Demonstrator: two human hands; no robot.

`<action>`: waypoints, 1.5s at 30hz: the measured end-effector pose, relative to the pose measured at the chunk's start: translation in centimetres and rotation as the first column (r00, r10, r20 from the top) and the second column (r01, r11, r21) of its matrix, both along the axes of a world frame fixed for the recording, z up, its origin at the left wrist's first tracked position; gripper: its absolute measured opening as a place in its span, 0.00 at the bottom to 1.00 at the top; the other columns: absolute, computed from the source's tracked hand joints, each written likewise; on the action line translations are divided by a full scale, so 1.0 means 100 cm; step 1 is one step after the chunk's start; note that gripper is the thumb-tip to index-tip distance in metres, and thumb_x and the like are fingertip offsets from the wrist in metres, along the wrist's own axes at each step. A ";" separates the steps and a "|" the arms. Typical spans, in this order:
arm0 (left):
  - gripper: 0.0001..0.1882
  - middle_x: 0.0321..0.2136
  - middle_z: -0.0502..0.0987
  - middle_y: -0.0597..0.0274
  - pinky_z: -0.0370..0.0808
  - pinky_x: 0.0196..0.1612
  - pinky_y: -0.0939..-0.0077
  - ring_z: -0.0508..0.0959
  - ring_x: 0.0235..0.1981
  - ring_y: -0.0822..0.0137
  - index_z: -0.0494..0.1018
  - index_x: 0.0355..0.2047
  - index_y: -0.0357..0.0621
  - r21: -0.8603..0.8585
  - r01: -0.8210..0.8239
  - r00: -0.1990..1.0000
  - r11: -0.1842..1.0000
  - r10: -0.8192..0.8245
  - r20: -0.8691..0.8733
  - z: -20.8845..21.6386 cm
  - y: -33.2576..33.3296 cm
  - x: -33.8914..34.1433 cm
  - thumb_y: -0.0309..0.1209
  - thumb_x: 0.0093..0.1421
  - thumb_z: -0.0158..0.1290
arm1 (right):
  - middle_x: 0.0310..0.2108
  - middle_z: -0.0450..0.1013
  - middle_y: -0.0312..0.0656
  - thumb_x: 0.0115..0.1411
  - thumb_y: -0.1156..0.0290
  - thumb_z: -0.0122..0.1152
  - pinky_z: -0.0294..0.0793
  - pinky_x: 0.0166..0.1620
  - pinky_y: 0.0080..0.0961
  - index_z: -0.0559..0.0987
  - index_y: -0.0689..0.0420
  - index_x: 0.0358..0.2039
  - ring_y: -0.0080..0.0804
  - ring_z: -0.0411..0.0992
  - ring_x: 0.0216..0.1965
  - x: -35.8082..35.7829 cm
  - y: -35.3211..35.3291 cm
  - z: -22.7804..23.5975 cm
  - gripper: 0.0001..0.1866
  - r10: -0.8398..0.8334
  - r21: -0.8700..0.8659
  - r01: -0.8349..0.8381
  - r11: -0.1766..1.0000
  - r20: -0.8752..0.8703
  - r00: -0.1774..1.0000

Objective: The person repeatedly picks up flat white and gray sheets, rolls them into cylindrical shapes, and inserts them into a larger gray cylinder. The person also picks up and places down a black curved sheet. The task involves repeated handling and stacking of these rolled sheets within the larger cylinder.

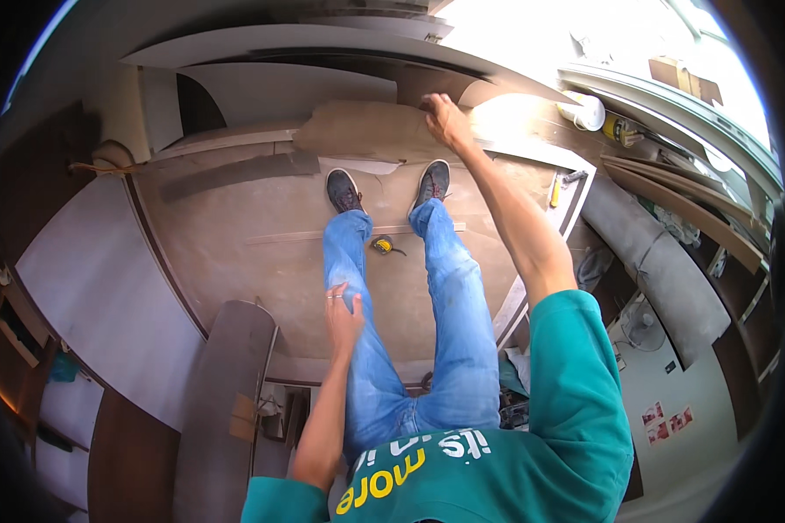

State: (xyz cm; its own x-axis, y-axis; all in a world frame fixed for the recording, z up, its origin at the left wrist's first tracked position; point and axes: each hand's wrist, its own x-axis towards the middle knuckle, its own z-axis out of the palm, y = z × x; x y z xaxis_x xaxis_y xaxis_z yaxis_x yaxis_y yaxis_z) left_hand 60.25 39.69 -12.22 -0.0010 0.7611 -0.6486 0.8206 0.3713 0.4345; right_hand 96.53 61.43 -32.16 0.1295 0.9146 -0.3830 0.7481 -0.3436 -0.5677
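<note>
My right hand (447, 122) is stretched far forward at the right end of a brown sheet (366, 129), its fingers curled in. Whether they grip the sheet's edge or something small I cannot make out. On my left knee, over the blue jeans (366, 349), rests my left hand (344, 319), its fingers extended and holding nothing. Between my legs a yellow and black tape measure (382, 244) lies on the brown surface (235, 209) under my shoes. Close to it runs a thin wooden strip (288, 236).
A yellow-handled tool (556, 190) lies by the right edge. Beyond it are a white bucket (587, 112), long boards (689, 187) and a grey roll (663, 270). At the left stand a large pale panel (113, 279) and a brown roll (222, 392). A fan (642, 328) shows at the right.
</note>
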 end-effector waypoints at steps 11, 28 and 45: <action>0.18 0.46 0.74 0.46 0.68 0.55 0.59 0.73 0.50 0.46 0.71 0.51 0.39 -0.096 0.037 0.989 0.995 -0.050 -0.137 0.006 0.025 0.028 0.28 0.61 0.54 | 0.49 0.72 0.58 0.62 0.62 0.55 0.75 0.47 0.49 0.73 0.58 0.51 0.61 0.73 0.47 0.019 0.051 -0.185 0.19 0.004 -0.211 0.035 0.977 0.184 0.983; 0.19 0.47 0.74 0.48 0.69 0.54 0.58 0.73 0.51 0.46 0.72 0.52 0.44 -0.216 0.081 0.977 0.973 -0.120 -0.174 0.008 0.051 0.015 0.33 0.61 0.54 | 0.60 0.64 0.39 0.53 0.73 0.56 0.57 0.62 0.48 0.69 0.51 0.59 0.39 0.62 0.60 0.024 0.021 -0.076 0.30 0.094 0.239 -0.257 0.936 0.535 0.840; 0.19 0.48 0.75 0.49 0.68 0.55 0.57 0.73 0.51 0.47 0.72 0.52 0.45 -0.210 0.029 0.985 0.977 -0.064 -0.162 0.007 0.046 0.007 0.33 0.60 0.54 | 0.41 0.75 0.45 0.59 0.67 0.55 0.68 0.48 0.42 0.77 0.53 0.46 0.43 0.72 0.45 0.018 0.058 -0.090 0.14 0.216 0.142 -0.335 0.932 0.524 0.824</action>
